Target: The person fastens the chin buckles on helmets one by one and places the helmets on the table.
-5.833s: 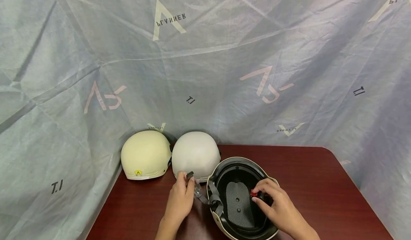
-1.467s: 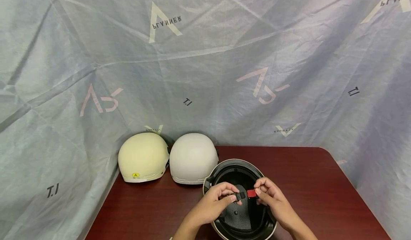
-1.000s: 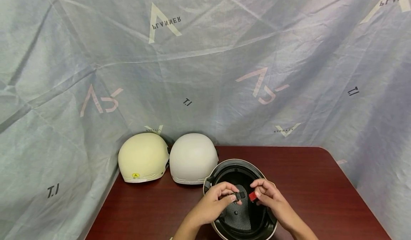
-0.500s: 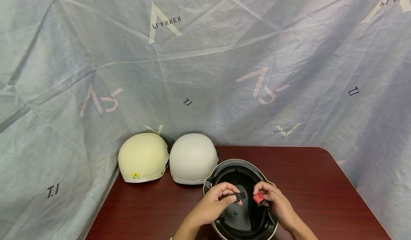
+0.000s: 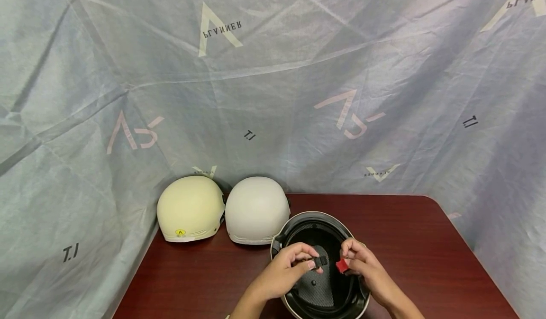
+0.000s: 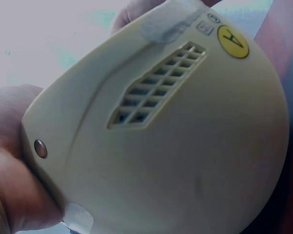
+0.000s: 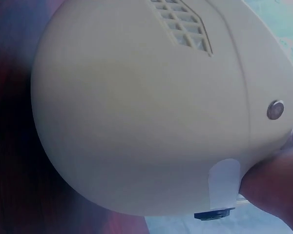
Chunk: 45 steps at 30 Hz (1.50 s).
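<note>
Over an upturned helmet (image 5: 316,289), the left hand (image 5: 289,268) at nine o'clock pinches a black buckle (image 5: 321,260); the right hand (image 5: 363,262) at three, fingers curled, pinches a red clip (image 5: 342,266).

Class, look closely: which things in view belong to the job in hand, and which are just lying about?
Part of the job:
black clip, pinched by the left hand
red clip, pinched by the right hand
upturned helmet, below both clips

Just lying about:
cream helmet with a yellow sticker
white helmet beside it
</note>
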Available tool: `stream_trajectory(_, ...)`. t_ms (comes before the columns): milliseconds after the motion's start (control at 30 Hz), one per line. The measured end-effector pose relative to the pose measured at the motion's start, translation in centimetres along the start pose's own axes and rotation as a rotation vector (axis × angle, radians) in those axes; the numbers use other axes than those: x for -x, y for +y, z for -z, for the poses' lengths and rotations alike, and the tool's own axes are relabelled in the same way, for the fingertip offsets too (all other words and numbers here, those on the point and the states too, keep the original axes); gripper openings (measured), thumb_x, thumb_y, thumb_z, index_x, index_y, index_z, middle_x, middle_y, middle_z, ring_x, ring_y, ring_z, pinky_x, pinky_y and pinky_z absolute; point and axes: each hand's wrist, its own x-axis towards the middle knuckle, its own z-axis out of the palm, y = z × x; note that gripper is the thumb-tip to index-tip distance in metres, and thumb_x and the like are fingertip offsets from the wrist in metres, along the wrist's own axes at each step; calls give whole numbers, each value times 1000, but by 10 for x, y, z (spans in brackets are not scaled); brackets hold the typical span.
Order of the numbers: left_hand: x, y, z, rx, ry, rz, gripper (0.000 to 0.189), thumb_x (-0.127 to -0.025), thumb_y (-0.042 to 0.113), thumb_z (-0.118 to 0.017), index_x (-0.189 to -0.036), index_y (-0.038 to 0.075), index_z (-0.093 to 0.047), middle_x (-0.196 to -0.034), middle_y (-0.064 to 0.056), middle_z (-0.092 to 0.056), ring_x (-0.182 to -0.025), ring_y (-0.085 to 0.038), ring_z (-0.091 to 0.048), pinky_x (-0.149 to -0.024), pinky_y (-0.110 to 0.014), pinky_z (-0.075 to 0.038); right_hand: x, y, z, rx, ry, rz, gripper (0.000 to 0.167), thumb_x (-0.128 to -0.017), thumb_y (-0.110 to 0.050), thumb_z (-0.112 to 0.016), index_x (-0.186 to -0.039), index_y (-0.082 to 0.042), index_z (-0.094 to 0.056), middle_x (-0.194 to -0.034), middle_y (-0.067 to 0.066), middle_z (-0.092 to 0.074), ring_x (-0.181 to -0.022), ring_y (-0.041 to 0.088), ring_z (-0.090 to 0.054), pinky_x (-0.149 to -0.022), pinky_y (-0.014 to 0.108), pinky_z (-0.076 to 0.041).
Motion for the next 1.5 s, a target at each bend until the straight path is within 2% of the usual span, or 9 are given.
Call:
stream_trajectory(100,1,0,0,-5,-31,-1,20,-107,12,-59,-125,3,-64,-111,-30,-75,-104,-4,-74,-97,-23,-56,2,-2,1,19,-16,-27,13,-105,7,-37,-111,-3,-44,-93,-13,-62,-91,4,-66,-77,31,-54)
stream_trajectory(200,2,1,0,-12,-80,0,20,-107,10,-58,-126,4,-63,-113,-30,-75,-105,-3,-74,-97,-23,-56,4,-3,1,49,-31,-48,11,-110,2,-36,-112,-6,-44,-99,-12,-67,-99,5,-68,-81,33,-53)
stream_trajectory(300,2,2,0,-11,-123,-1,21,-107,9,-57,-127,3,-61,-115,-31,-75,-107,-3,-73,-97,-23,-55,5,-3,0,61,-33,-71,11,-111,1,-36,-113,-6,-44,-98,-14,-65,-98,3,-66,-82,31,-53)
stream_trajectory(433,1,4,3,-27,-162,-3,22,-107,9,-57,-126,-1,-60,-116,-31,-75,-109,-5,-73,-98,-20,-53,5,-1,-1,-3,-44,-42,15,-111,3,-34,-114,-9,-43,-97,-13,-58,-96,2,-62,-80,30,-53)
stream_trajectory(600,3,6,6,-74,-216,25,20,-106,8,-59,-123,-2,-61,-117,-28,-76,-102,1,-71,-91,-16,-52,5,3,-2,-116,-65,19,9,-111,4,-34,-111,-5,-32,-94,-5,-41,-81,13,-48,-69,41,-37)
stream_trajectory(733,4,11,6,-76,-221,53,16,-105,9,-62,-119,2,-63,-117,-25,-78,-99,0,-71,-87,-16,-54,3,3,-3,-231,-101,45,16,-111,6,-30,-111,-10,-35,-95,-7,-42,-77,25,-29,-72,43,-27)
stream_trajectory(867,2,13,6,-28,-215,66,18,-105,9,-62,-121,1,-62,-117,-26,-77,-101,0,-73,-88,-18,-56,2,3,-4,-302,-147,71,27,-111,8,-24,-114,-15,-39,-96,-8,-43,-76,26,-24,-73,40,-25)
stream_trajectory(1167,-5,13,4,56,-219,-12,22,-108,11,-58,-125,-3,-55,-119,-34,-73,-111,-4,-73,-97,-19,-55,0,4,-5,-315,-147,125,26,-111,7,-22,-117,-12,-39,-97,-5,-41,-76,26,-24,-75,41,-24)
stream_trajectory(1500,-7,13,4,74,-245,-19,23,-109,11,-56,-126,-4,-54,-120,-38,-71,-112,-1,-72,-100,-18,-53,1,2,-5,-358,-170,93,24,-113,3,-24,-123,-12,-40,-107,-7,-52,-87,23,-37,-79,41,-28)
